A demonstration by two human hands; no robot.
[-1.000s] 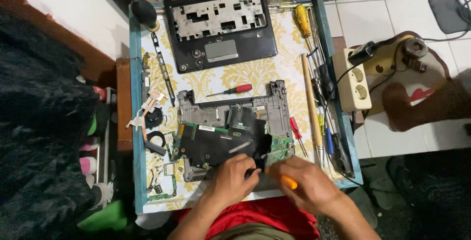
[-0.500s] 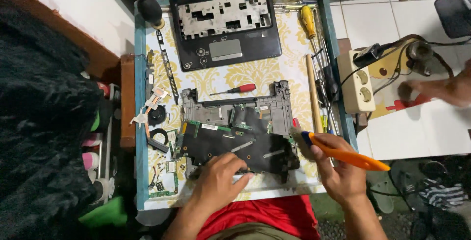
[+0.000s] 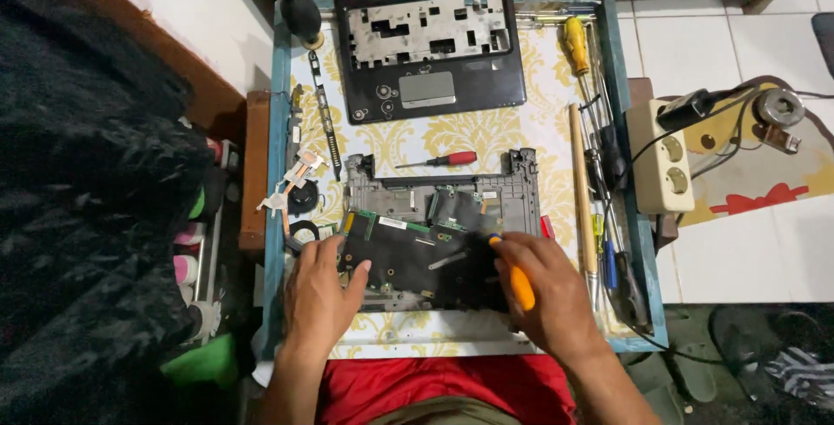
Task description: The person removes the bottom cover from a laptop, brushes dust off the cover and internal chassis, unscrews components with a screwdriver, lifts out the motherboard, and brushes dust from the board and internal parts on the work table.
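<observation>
1. The right hand [image 3: 543, 290] was clamped on an orange-handled screwdriver [image 3: 519, 284], its tip apparently on the motherboard [image 3: 408, 255].
2. The left hand [image 3: 320, 290] lay flat, grip apart, on the board's left edge.
3. A red screwdriver [image 3: 439, 161] lay beyond both grips on the tabletop [image 3: 452, 134].

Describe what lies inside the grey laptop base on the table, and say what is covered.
Inside the grey laptop base lies a dark circuit board. The left hand covers its left edge; the right hand, holding an orange-handled screwdriver, hides its right corner.
</observation>
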